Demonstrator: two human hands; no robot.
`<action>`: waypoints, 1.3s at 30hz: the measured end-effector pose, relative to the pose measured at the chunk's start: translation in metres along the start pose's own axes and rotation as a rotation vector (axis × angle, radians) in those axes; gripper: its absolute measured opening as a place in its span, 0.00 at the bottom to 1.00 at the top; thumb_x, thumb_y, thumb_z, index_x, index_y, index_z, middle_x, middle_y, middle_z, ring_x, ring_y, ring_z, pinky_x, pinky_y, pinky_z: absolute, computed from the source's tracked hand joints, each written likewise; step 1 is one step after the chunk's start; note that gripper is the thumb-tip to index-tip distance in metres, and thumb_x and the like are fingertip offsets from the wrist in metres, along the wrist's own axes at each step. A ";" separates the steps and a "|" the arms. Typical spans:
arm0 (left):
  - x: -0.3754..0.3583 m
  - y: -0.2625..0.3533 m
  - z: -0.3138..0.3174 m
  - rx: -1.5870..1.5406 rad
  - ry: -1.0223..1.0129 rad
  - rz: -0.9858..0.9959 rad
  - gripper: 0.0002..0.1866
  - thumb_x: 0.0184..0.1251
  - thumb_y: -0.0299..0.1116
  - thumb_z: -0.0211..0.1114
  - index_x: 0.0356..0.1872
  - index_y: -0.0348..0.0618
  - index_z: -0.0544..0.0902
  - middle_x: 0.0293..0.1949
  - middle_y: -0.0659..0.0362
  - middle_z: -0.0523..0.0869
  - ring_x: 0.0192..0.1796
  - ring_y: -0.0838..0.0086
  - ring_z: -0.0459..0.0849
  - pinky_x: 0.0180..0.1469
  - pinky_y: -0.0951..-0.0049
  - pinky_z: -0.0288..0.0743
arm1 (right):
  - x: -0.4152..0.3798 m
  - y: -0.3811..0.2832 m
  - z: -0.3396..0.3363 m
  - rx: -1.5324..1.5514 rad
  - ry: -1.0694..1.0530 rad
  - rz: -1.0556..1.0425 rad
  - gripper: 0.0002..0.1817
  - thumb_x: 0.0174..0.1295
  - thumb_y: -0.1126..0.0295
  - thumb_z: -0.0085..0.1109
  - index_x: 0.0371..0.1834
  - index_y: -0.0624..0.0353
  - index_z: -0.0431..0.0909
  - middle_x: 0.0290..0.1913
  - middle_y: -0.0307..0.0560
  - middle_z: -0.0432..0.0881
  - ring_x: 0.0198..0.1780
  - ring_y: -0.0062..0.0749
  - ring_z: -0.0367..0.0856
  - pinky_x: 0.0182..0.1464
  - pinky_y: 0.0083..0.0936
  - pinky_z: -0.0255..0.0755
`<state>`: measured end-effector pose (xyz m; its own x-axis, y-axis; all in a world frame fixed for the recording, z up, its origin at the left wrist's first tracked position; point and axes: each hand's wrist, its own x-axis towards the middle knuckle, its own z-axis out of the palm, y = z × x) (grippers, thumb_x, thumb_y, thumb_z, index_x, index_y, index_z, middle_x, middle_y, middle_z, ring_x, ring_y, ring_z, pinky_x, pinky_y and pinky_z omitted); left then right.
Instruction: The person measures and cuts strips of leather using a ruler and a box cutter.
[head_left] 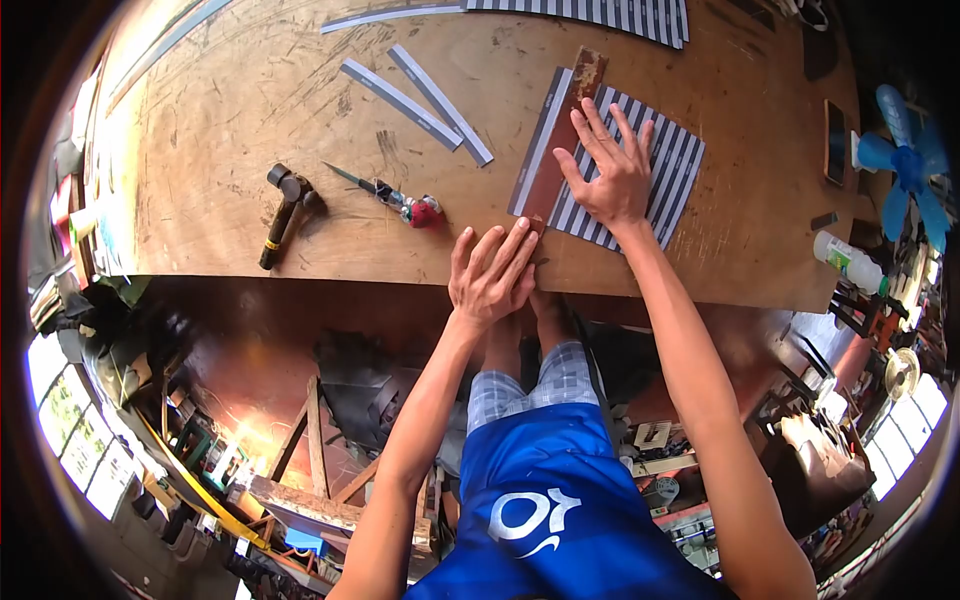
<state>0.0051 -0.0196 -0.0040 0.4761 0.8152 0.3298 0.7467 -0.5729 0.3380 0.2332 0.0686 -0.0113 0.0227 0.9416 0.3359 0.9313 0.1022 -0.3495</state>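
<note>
A sheet with dark and pale stripes [675, 165] lies on the wooden table. Along its left side rests a flat reddish-brown bar [546, 182], worn at its far end. A pale-and-grey edge strip [533, 150] shows on the bar's left. My right hand [612, 175] is spread over the striped sheet, its index finger and thumb at the bar. At the table's front edge is my left hand [490, 275], fingers stretched out, with fingertips at the bar's near end. Neither hand is closed around anything.
A hammer [284, 212] and a pointed tool with a red-wrapped handle [400, 203] lie on the left. Two loose strips [440, 105] cross behind them. Another striped sheet [590, 15] is at the back. A phone [834, 142], blue fan [905, 160] and bottle [848, 260] are at right.
</note>
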 end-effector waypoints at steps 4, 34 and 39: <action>0.000 -0.001 0.001 -0.001 0.016 0.010 0.22 0.64 0.39 0.66 0.60 0.57 0.88 0.67 0.70 0.83 0.66 0.69 0.78 0.78 0.55 0.59 | 0.000 0.000 -0.001 0.003 -0.004 0.010 0.29 0.61 0.52 0.71 0.66 0.43 0.83 0.71 0.32 0.79 0.76 0.44 0.70 0.81 0.61 0.45; -0.002 0.000 0.003 0.009 0.013 0.012 0.21 0.65 0.41 0.68 0.59 0.60 0.88 0.66 0.74 0.84 0.67 0.70 0.76 0.79 0.55 0.57 | -0.001 0.001 0.000 -0.025 -0.036 0.004 0.30 0.63 0.49 0.68 0.68 0.41 0.81 0.73 0.30 0.77 0.75 0.45 0.70 0.81 0.65 0.43; -0.001 0.000 0.002 0.010 0.019 0.010 0.20 0.64 0.40 0.68 0.58 0.60 0.89 0.65 0.74 0.84 0.67 0.69 0.77 0.79 0.56 0.58 | 0.000 0.001 0.001 -0.030 -0.034 0.001 0.29 0.63 0.49 0.67 0.68 0.41 0.81 0.73 0.30 0.77 0.75 0.45 0.70 0.80 0.65 0.44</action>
<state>0.0056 -0.0201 -0.0057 0.4753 0.8074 0.3496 0.7462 -0.5804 0.3260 0.2336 0.0685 -0.0124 0.0117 0.9521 0.3055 0.9419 0.0921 -0.3230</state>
